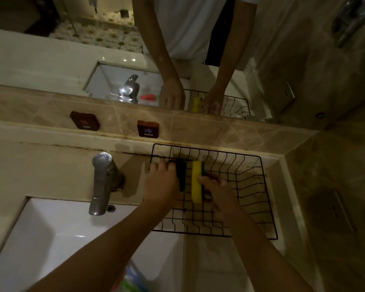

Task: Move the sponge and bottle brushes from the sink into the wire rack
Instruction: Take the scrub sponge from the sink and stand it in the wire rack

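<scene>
A black wire rack (251, 186) stands on the counter to the right of the sink (40, 239). My right hand (217, 192) holds a yellow sponge with a dark green backing (196, 182) on its edge inside the rack, near its left end. My left hand (162, 182) rests on the rack's left rim, fingers curled around a dark object (181, 173) beside the sponge; I cannot tell what that object is. Something blue, white and green (133, 275) shows in the sink under my left forearm, blurred.
A chrome tap (101, 182) stands between sink and rack. HOT (84, 121) and COLD (148, 129) labels sit on the tiled backsplash. A mirror (282, 60) above reflects my arms and the rack. A tiled wall closes the right side.
</scene>
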